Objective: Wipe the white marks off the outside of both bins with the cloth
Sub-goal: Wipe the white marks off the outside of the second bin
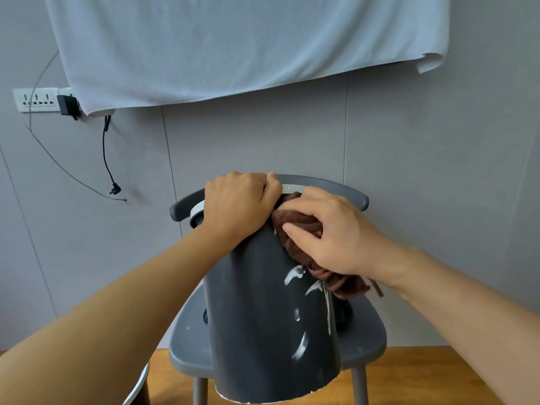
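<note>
A dark grey bin (257, 311) with a pale rim is tilted toward me, its rim end up near the chair back and its base low in the frame. White smears (301, 344) streak its right side. My left hand (239, 206) grips the bin's rim at the top. My right hand (330, 232) holds a bunched brown cloth (295, 226) against the upper right wall of the bin, and the cloth's loose end hangs below my wrist. The rim of a second bin (140, 387) shows at the bottom left, mostly hidden by my left forearm.
A grey plastic chair (365, 337) stands behind and under the bin on a wooden floor (438, 375). A grey wall is close behind, with a hanging white sheet (233, 45), a socket strip (36, 99), a black adapter and a dangling cable (106, 159).
</note>
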